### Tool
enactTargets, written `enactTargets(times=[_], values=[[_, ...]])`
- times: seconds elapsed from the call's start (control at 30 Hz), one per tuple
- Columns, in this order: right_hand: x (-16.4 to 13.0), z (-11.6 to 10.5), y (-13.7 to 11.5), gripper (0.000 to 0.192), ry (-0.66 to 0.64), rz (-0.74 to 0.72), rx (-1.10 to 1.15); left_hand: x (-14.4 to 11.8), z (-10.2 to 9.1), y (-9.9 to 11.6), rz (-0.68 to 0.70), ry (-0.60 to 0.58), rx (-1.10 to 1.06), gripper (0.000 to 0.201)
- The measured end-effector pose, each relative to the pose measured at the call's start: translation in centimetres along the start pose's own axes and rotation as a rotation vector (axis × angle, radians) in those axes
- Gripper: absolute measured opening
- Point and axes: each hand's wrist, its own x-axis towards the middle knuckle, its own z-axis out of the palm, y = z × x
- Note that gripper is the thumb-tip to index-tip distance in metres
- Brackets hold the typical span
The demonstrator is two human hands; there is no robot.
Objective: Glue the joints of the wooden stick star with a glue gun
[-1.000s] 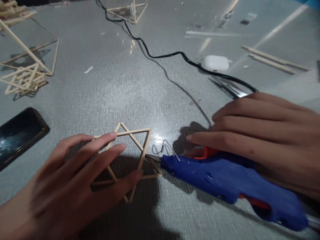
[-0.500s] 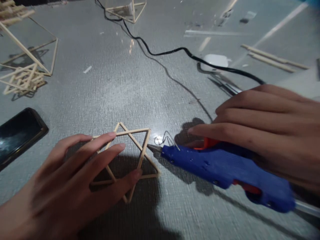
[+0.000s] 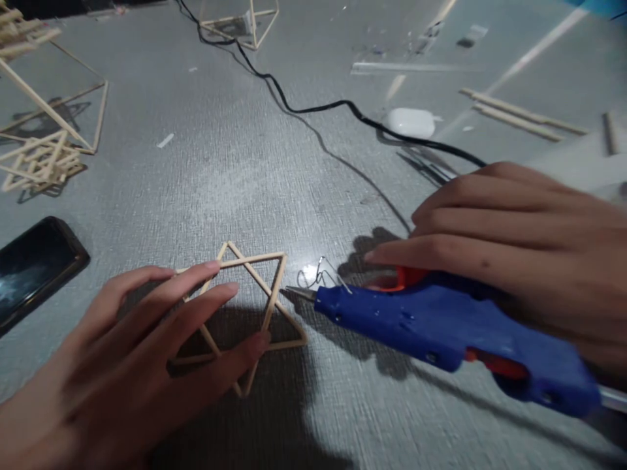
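Note:
A six-pointed star of thin wooden sticks (image 3: 274,287) lies flat on the grey table (image 3: 235,170). My left hand (image 3: 127,365) rests on its left half, fingers spread and pressing it down. My right hand (image 3: 514,254) grips a blue hot glue gun (image 3: 441,329) with an orange trigger. The gun's metal nozzle (image 3: 298,293) points left, right beside the star's right side. A wire stand juts up from the gun's front.
A black phone (image 3: 34,267) lies at the left edge. Stick frames and a pile of sticks (image 3: 44,160) sit far left, another frame (image 3: 240,19) at the top. The black cord (image 3: 313,108) runs across the middle; a white case (image 3: 410,122) and loose sticks (image 3: 519,114) lie far right.
The glue gun's nozzle has lifted off the star's lower right part and moved up along its right side. My left hand has stayed on the star.

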Motion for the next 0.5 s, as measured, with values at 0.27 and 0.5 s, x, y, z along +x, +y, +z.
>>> enactTargets(times=[0.27, 0.5], values=[[0.68, -0.18, -0.42, 0.042, -0.006, -0.073, 0.047, 0.08, -0.07, 0.01, 0.003, 0.004, 0.002, 0.061], [0.60, -0.38, -0.41, 0.027, -0.043, -0.081, 0.031, 0.17, -0.16, 0.13, -0.014, -0.001, -0.009, 0.061]])
